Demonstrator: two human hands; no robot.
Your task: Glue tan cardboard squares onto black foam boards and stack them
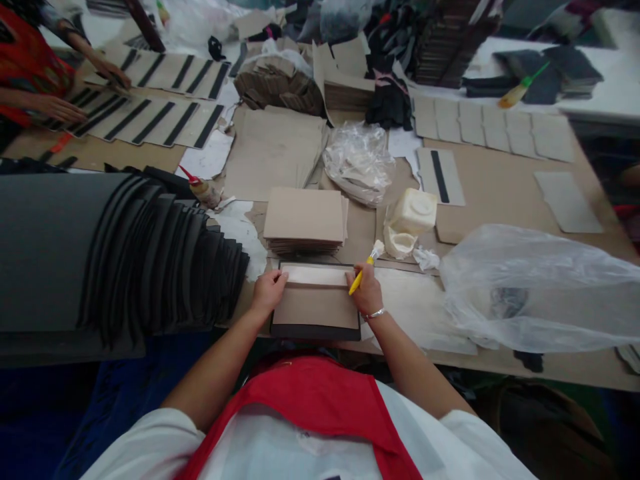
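Note:
A tan card on a dark backing piece (pixel 316 308) lies at the near table edge, with a pale glued strip (pixel 315 275) along its far side. My left hand (pixel 268 291) presses on the card's far left corner, fingers curled. At the right end of the strip, my right hand (pixel 367 289) is closed round a yellow-handled glue brush (pixel 364 269), bristles pointing up and away. Just beyond the piece sits a stack of tan cards (pixel 305 217). A white glue pot (pixel 411 220) stands to the right of that stack.
A fanned pile of dark sheets (pixel 150 253) fills the left. A clear plastic bag (pixel 540 290) lies at right, a crumpled bag (pixel 359 160) at centre. Another person's hands (pixel 107 70) work on black-striped cards (pixel 165 100) at far left. A glue bottle (pixel 203 189) lies nearby.

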